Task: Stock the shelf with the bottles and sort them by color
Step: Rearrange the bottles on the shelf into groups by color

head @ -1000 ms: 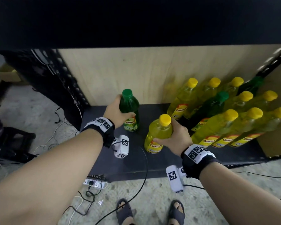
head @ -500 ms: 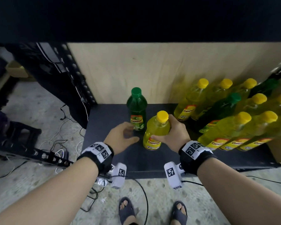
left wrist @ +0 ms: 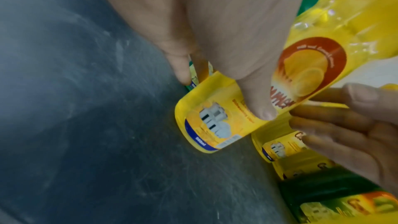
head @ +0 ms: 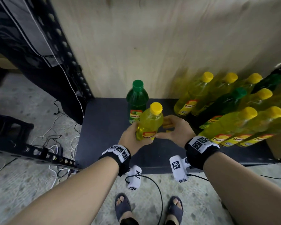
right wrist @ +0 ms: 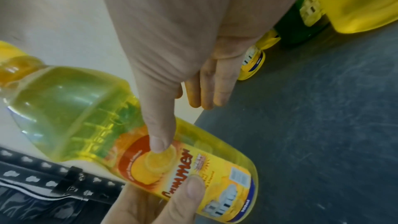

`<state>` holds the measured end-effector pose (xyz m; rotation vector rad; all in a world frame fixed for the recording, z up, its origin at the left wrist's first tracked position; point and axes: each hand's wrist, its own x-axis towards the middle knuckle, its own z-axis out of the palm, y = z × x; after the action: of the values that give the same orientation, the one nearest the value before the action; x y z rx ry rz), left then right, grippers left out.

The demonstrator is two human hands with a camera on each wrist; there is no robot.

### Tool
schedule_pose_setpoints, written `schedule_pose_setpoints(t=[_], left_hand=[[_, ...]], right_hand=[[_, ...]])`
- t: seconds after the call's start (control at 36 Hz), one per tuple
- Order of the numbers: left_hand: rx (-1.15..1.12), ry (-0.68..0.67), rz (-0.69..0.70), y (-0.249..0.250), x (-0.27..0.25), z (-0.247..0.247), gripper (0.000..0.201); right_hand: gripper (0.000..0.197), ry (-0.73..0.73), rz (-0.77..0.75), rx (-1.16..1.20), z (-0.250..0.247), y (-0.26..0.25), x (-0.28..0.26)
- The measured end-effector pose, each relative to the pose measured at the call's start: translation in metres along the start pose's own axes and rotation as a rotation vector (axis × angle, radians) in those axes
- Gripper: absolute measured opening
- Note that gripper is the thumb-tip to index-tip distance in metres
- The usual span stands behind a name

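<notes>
The person is passing a yellow bottle (head: 150,121) between hands over the dark shelf (head: 104,127), just in front of the lone green bottle (head: 137,101) — left hand (head: 133,137) wraps its labelled lower body, right hand (head: 177,129) loosens, fingers relaxed, thumb touching the label. Bottle stands near upright, cap up and tipped slightly right. Next, judging by the sorting, it belongs among the yellow group (head: 234,124) on the right — set down without toppling neighbours.

Glossy clear plastic is seen on the yellow bottle (head: 150,122); the shelf (head: 104,127) is matt and scuffed, its back panel (head: 152,46) grained wood.
</notes>
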<state>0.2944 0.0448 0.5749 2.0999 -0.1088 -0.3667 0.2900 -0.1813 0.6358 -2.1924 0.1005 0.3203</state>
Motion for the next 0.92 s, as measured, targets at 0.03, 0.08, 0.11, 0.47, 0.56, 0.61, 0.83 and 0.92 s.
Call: schedule_pose_setpoints(t=[0.03,0.08,0.11,0.47,0.56,0.61,0.83,0.92], left_hand=[[0.016,0.010,0.003,0.001,0.001,0.001,0.071],[0.051,0.015,0.017,0.000,0.002,0.001,0.067],[0.064,0.011,0.024,0.000,0.002,0.000,0.066],[0.045,0.045,-0.030,-0.034,-0.024,-0.040,0.070],[0.019,0.076,-0.042,-0.047,-0.033,-0.052,0.068],[0.008,0.112,-0.046,-0.056,-0.036,-0.058,0.065],[-0.024,0.237,-0.026,-0.081,-0.033,-0.081,0.054],[-0.027,0.292,-0.014,-0.084,-0.026,-0.086,0.054]], right_hand=[[0.072,0.011,0.008,0.003,-0.001,0.003,-0.002],[0.070,0.025,0.030,-0.013,0.000,0.010,-0.005],[0.067,0.032,0.046,-0.030,0.000,0.014,-0.007],[0.079,-0.080,0.144,-0.406,0.049,0.040,-0.013],[0.079,-0.053,0.117,-0.363,0.064,0.030,-0.001],[0.081,-0.041,0.103,-0.333,0.074,0.024,0.009],[0.083,0.047,0.080,-0.288,0.108,0.008,0.048],[0.078,0.136,0.065,-0.215,0.118,0.007,0.060]])
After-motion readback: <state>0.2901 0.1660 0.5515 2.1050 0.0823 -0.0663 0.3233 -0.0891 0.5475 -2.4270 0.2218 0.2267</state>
